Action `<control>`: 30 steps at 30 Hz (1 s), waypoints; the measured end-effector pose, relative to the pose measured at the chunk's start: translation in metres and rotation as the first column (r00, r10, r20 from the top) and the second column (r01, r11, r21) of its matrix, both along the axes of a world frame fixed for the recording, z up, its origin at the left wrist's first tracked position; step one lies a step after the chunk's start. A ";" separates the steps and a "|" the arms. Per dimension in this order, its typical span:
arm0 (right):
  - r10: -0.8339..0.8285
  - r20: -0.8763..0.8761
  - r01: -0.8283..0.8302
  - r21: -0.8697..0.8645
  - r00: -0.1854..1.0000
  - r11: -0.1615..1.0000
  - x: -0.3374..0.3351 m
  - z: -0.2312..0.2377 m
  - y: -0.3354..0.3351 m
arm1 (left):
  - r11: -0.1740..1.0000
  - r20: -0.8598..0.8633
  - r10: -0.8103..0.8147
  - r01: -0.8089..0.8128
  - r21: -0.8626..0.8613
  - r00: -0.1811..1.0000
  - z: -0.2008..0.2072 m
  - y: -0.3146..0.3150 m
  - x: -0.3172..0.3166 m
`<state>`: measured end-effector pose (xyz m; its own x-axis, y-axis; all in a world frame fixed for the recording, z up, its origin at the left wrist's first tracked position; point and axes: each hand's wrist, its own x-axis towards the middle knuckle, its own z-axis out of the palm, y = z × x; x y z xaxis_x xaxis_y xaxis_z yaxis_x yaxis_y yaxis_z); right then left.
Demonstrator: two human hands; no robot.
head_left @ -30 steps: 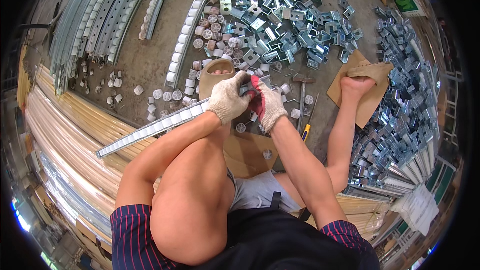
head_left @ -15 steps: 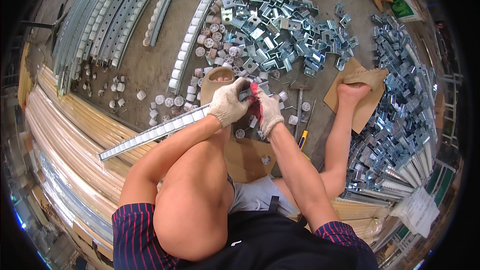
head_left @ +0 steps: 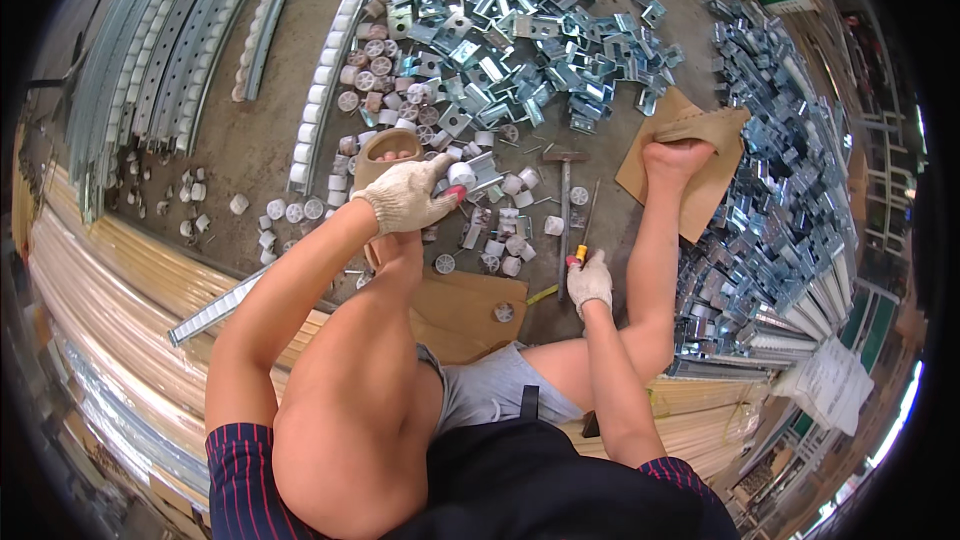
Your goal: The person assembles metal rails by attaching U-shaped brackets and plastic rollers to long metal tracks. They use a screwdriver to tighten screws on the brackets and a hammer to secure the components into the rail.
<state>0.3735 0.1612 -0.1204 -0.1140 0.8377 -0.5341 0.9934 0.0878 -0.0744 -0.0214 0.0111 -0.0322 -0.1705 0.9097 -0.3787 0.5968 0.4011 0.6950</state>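
Observation:
In a pale knit glove, my left hand [head_left: 410, 192] is closed at the far end of a metal roller rail [head_left: 222, 306], its thumb by a white roller [head_left: 461, 175]. The rail slants to the lower left, its middle hidden behind my left forearm and knee. My right hand [head_left: 590, 282], also gloved, is wrapped round the yellow handle of a screwdriver [head_left: 581, 254], whose thin shaft points away from me. Just left of that hand lies a hammer [head_left: 565, 215] on the floor. My sandalled left foot [head_left: 390, 152] is beneath the rail end.
Loose white rollers [head_left: 380, 65] lie around a heap of bent metal brackets [head_left: 540, 30]. More brackets [head_left: 770, 180] are piled at the right. Long rails [head_left: 160, 50] stand at the far left, with wrapped lengths [head_left: 130, 280] nearer. Cardboard [head_left: 470, 305] lies between my legs.
My right hand has left the rail end and moved right and nearer, taking hold of the screwdriver. My left hand stays at the rail. The whole view has shifted slightly.

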 end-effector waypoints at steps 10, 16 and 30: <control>0.375 -0.570 -0.400 0.086 0.731 0.912 -0.099 0.224 -0.013 | 0.994 -0.006 0.079 -0.079 0.070 0.997 -0.005 -0.012 0.010; 0.781 -0.204 -0.794 0.027 0.590 0.607 -0.166 0.273 -0.001 | 0.994 -0.087 0.064 -0.055 0.099 0.994 0.001 -0.010 0.020; 0.748 -0.105 -0.750 -0.200 0.656 0.630 -0.202 0.255 -0.034 | 0.990 -0.081 0.090 -0.080 0.113 0.993 0.001 -0.012 0.019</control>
<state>0.1713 0.1272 0.1345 -0.6585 0.3303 -0.6763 0.5918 0.7823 -0.1941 -0.0020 -0.0009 -0.0308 -0.2765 0.9256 -0.2584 0.6232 0.3774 0.6850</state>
